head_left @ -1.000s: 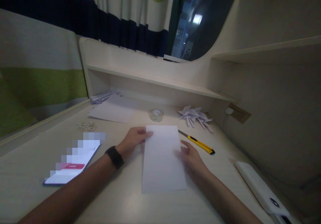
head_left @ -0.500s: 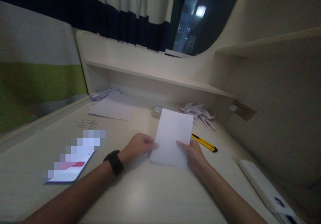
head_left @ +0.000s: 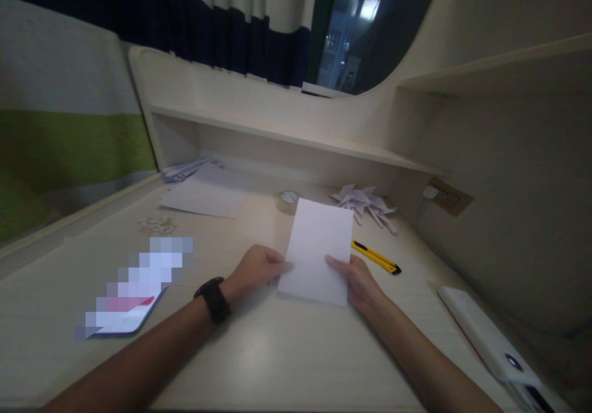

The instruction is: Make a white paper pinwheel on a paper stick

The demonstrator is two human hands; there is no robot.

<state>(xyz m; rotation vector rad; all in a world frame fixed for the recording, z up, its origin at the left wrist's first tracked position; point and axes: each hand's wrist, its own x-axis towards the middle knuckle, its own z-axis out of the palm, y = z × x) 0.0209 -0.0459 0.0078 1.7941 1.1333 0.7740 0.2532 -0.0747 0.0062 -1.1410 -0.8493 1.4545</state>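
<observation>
Change: paper sheet (head_left: 318, 251), which a second ago lay long and flat on the desk (head_left: 259, 363), now shows about half that length and is lifted off the surface; it looks folded in two, far edge tipped up and away.
Meaning: sheet has gone from lying under both palms to being gripped at its lower sides, so the work now happens in the air just above the desk, centre of the frame.
Left hand (head_left: 256, 269): reaches in from lower left, black wristband (head_left: 213, 298) on the wrist; fingers curled, thumb and fingertips closed on the sheet's left edge.
Right hand (head_left: 358, 279): comes in from lower right, mostly behind the sheet's lower right corner; thumb lies across the front, fingers narrow and clamped on the paper.
Pose: forearms converge in a V, wrists low near the desk, hands level with each other.
Sheet position: centre of frame, its top edge overlapping the tape roll (head_left: 288, 201) behind it.
Right of sheet: yellow utility knife (head_left: 376, 257) just beside the right hand, untouched.
Upper centre-right: folded paper pieces (head_left: 365, 204) in a small heap.
Left: phone (head_left: 124, 314), screen lit; loose white sheets (head_left: 203, 196) further back.
Lower right: white power bank (head_left: 485, 339) near the desk edge.
</observation>
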